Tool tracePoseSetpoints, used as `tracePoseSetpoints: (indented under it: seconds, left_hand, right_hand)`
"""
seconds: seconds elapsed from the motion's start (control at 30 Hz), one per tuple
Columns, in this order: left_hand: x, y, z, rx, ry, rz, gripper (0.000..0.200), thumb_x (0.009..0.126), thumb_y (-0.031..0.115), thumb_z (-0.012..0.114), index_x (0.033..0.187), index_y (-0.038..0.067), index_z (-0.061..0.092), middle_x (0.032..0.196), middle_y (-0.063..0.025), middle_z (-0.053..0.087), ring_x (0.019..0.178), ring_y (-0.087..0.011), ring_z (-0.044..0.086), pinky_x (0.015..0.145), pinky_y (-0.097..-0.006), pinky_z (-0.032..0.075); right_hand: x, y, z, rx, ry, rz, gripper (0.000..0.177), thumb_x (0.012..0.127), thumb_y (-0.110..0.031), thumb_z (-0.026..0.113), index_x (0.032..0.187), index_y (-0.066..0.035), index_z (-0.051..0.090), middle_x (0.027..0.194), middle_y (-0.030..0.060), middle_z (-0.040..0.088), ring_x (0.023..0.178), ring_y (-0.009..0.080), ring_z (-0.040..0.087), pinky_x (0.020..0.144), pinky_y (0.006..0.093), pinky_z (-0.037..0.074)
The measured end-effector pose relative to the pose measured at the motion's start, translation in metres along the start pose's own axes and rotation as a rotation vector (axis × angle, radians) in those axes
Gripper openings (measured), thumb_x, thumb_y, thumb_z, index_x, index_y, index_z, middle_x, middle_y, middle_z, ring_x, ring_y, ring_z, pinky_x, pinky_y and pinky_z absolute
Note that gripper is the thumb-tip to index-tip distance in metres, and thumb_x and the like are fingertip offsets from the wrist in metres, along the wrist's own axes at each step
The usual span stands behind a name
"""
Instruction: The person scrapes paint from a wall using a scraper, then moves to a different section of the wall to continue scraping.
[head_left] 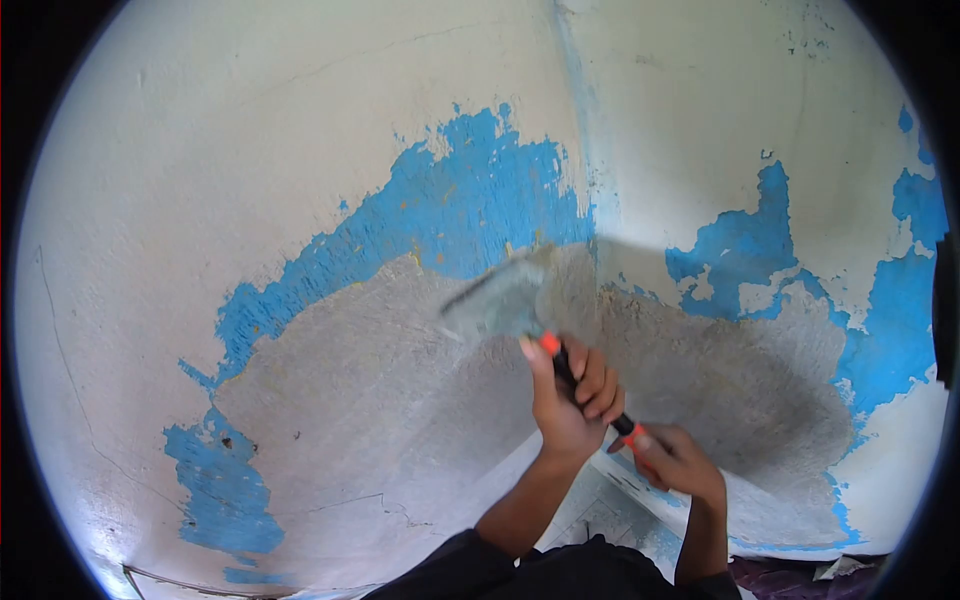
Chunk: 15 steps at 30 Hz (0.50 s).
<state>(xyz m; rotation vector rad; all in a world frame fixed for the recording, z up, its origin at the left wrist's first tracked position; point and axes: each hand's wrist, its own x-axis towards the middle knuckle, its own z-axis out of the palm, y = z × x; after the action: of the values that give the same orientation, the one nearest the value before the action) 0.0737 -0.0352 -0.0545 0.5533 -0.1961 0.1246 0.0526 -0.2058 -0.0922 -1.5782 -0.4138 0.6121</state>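
Observation:
My left hand (573, 405) is wrapped round the upper part of a black and orange handle, its thumb up near the orange collar. Lower down, near the orange end of the same handle, my right hand (678, 462) is closed. The handle belongs to a wide scraper (500, 305), whose blade is slightly blurred and points up and left. The blade is at the wall, by the lower border of a blue paint patch (465, 200). Bare grey plaster (350, 360) shows below the blue.
Two walls meet at a corner behind the scraper. More blue patches (745, 240) and flaking pale paint (840, 90) mark the right wall. Dark purple cloth (800, 580) lies at the lower right. Something dark stands at the far right edge.

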Motion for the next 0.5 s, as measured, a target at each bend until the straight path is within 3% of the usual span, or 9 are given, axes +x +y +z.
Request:
tracePoseSetpoints:
  seconds: [0.07, 0.17, 0.2, 0.3, 0.5]
  left_hand:
    - [-0.012, -0.011, -0.024, -0.003, 0.035, -0.023, 0.058, 0.096, 0.068, 0.026, 0.077, 0.015, 0.039, 0.053, 0.0046, 0.027, 0.038, -0.007, 0.023, 0.034, -0.0246, 0.024]
    - [-0.015, -0.011, -0.036, 0.033, 0.025, -0.02, 0.056, 0.097, 0.066, 0.027, 0.077, 0.015, 0.039, 0.053, 0.0046, 0.027, 0.038, -0.007, 0.022, 0.033, -0.0244, 0.023]
    - [-0.015, -0.01, -0.035, 0.046, 0.037, -0.028, 0.056, 0.097, 0.066, 0.028, 0.077, 0.015, 0.039, 0.053, 0.0047, 0.027, 0.038, -0.0069, 0.022, 0.033, -0.0244, 0.023]
    - [-0.006, -0.008, -0.024, 0.088, 0.063, -0.053, 0.056, 0.096, 0.066, 0.029, 0.077, 0.015, 0.039, 0.053, 0.0049, 0.027, 0.038, -0.0068, 0.021, 0.033, -0.0246, 0.023]
    - [-0.003, -0.01, -0.011, 0.153, 0.168, -0.124, 0.055, 0.096, 0.066, 0.031, 0.077, 0.015, 0.039, 0.054, 0.0054, 0.027, 0.038, -0.0063, 0.021, 0.033, -0.0246, 0.023]
  right_hand:
    - [-0.008, 0.035, 0.007, 0.014, -0.006, 0.038, 0.04, 0.096, -0.034, 0.058, 0.112, 0.003, 0.062, 0.063, 0.0011, 0.054, 0.052, 0.0085, 0.05, 0.05, 0.024, 0.04]
    - [-0.016, 0.06, 0.029, -0.107, 0.223, -0.2, 0.042, 0.09, -0.022, 0.066, 0.123, 0.003, 0.057, 0.085, 0.0096, 0.063, 0.069, 0.0149, 0.058, 0.063, 0.0268, 0.046]
    - [-0.02, 0.055, 0.034, -0.112, 0.26, -0.159, 0.048, 0.087, -0.015, 0.069, 0.129, 0.002, 0.054, 0.102, 0.0161, 0.064, 0.081, 0.0209, 0.06, 0.074, 0.0289, 0.047]
    - [-0.014, 0.073, 0.046, -0.216, 0.52, -0.439, 0.049, 0.084, -0.012, 0.07, 0.129, 0.0, 0.056, 0.093, 0.0162, 0.064, 0.072, 0.0209, 0.058, 0.067, 0.0297, 0.047]
    - [-0.023, 0.058, 0.053, -0.394, 0.569, -0.441, 0.048, 0.081, -0.008, 0.071, 0.127, 0.0, 0.059, 0.07, 0.0123, 0.056, 0.058, 0.0211, 0.051, 0.057, 0.0322, 0.043]
